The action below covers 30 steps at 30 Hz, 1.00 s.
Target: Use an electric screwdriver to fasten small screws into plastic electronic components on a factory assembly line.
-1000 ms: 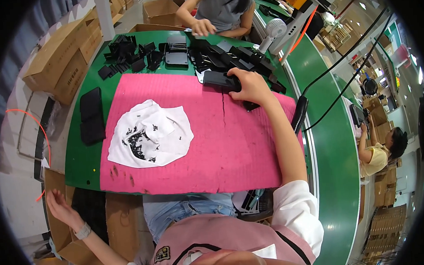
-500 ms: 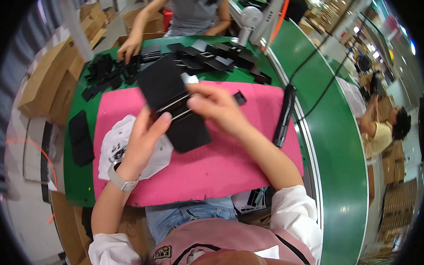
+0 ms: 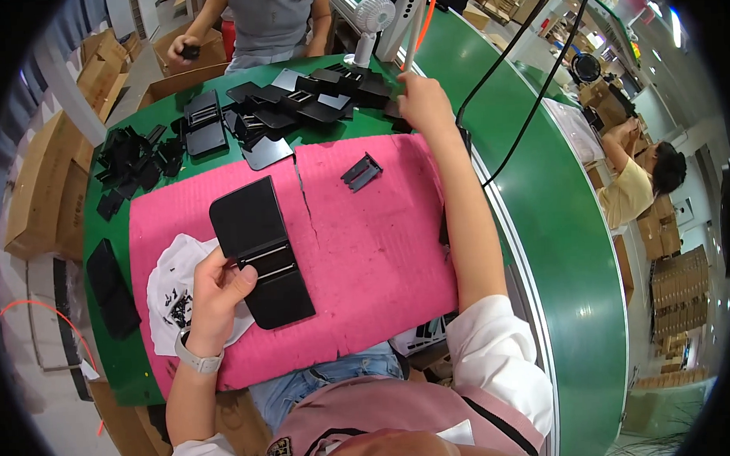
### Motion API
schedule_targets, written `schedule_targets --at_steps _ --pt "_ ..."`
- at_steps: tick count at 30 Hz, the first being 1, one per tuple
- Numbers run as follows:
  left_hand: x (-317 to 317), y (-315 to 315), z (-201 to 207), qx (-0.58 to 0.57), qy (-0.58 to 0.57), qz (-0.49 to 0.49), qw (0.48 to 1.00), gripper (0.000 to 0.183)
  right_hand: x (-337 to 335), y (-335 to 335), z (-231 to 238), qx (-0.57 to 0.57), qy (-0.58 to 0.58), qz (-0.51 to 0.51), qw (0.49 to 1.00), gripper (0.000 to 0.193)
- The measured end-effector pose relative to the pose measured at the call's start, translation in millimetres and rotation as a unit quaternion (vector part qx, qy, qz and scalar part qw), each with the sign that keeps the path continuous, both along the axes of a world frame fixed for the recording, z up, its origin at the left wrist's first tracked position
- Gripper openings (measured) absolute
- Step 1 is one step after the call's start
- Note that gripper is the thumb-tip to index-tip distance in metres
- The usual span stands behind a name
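My left hand [image 3: 222,289] grips the left edge of a black hinged two-panel plate [image 3: 261,252], thumb on top near the hinge. Two thin silvery rods cross the plate's middle, and it is held over the pink mat [image 3: 358,268]. My right hand [image 3: 427,104] is stretched out to the far right, fingers curled, at the lower end of a pale rod [image 3: 411,53] beside an orange cord. What those fingers hold, if anything, is hidden. A small black slotted bracket [image 3: 361,173] lies on the mat. Small black pieces [image 3: 177,307] rest on a white cloth [image 3: 167,267] behind my left hand.
Black plates [image 3: 320,101] are heaped at the table's far side, with small black parts [image 3: 137,155] to their left. A folded black piece [image 3: 112,289] lies at the left edge. A white fan [image 3: 366,31] stands at the back. Across the table, a co-worker's hand [image 3: 186,49] holds something dark.
My right hand has let go of the black plate and reached far right. The left hand keeps the plate, now lower and to the left. The co-worker's hand has lifted from the parts. The view has shifted.
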<state>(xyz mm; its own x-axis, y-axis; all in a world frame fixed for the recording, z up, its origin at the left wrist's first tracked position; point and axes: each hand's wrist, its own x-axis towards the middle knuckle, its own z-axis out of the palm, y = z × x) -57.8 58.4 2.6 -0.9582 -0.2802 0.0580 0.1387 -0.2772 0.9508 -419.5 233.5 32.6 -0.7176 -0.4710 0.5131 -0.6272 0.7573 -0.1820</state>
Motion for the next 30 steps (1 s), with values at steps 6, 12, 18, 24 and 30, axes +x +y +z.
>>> schedule_targets --at_steps 6,12,18,24,30 --pt "-1 -2 -1 0.014 -0.001 0.040 0.999 0.036 -62 -8 -37 0.148 -0.169 -0.135 0.965 0.049" --pt "1 -5 1 0.029 0.005 0.058 0.998 0.034 -57 -8 -35 0.149 -0.173 -0.074 0.971 0.039" --pt "-1 1 -2 0.039 0.010 0.113 0.993 0.035 25 -10 5 -0.294 -0.297 0.112 0.902 0.016" --pt "0 -6 -11 0.042 0.014 0.083 0.996 0.047 195 -31 20 -0.283 -0.645 0.324 0.632 0.012" --pt "-2 3 -13 0.025 0.089 0.091 0.992 0.050 210 -36 0 -0.277 -0.628 0.307 0.659 0.010"
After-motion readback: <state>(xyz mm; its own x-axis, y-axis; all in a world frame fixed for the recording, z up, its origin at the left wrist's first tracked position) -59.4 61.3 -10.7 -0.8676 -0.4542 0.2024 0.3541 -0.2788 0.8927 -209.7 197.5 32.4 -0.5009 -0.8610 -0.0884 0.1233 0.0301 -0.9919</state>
